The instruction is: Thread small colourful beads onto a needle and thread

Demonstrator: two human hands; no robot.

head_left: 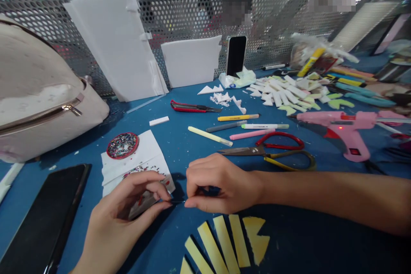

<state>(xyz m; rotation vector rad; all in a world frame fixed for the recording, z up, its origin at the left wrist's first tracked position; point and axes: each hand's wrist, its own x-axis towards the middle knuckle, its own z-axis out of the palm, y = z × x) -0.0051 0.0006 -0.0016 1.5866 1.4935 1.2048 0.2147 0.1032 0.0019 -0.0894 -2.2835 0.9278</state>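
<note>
Low over the blue counter (pixel 180 145), both hands pinch shut on one thin dark strip (pixel 177 201): the left hand (pixel 128 209) above a sheet of white paper (pixel 138 160) scattered with glitter, the right hand (pixel 221 184) just before yellow foam strips (pixel 224 239). Red-handled scissors (pixel 272 150) lie near, behind the right hand.

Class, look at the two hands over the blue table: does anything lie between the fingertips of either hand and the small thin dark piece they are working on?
Nothing visible does. The left hand and the right hand both already pinch the thin dark piece at their fingertips, just above the blue table. The white paper with glitter lies behind the left hand, the yellow strips nearer the camera.
</note>
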